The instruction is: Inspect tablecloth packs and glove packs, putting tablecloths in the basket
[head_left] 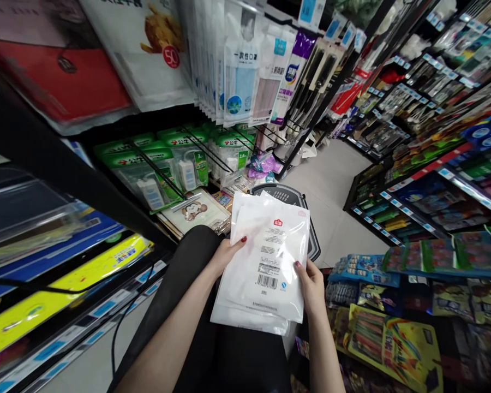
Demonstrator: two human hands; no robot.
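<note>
Both my hands hold a small stack of flat white plastic packets (pixel 270 256) over my lap, label side up, with a barcode and a red logo showing. My left hand (pixel 225 254) grips the stack's left edge, thumb on top. On the right edge sits my right hand (pixel 311 281), thumb over the top packet and fingers underneath. Behind the packets lies a dark grey basket-like object (pixel 288 194) on the floor.
Face mask packs (pixel 239 65) hang on hooks above. Green-labelled power strip packs (pixel 155 164) hang on the left rack, with yellow and blue boxes (pixel 65 284) on the shelves below. Snack packets (pixel 393 333) fill the low shelves at right. A pale floor aisle (pixel 335 174) runs ahead.
</note>
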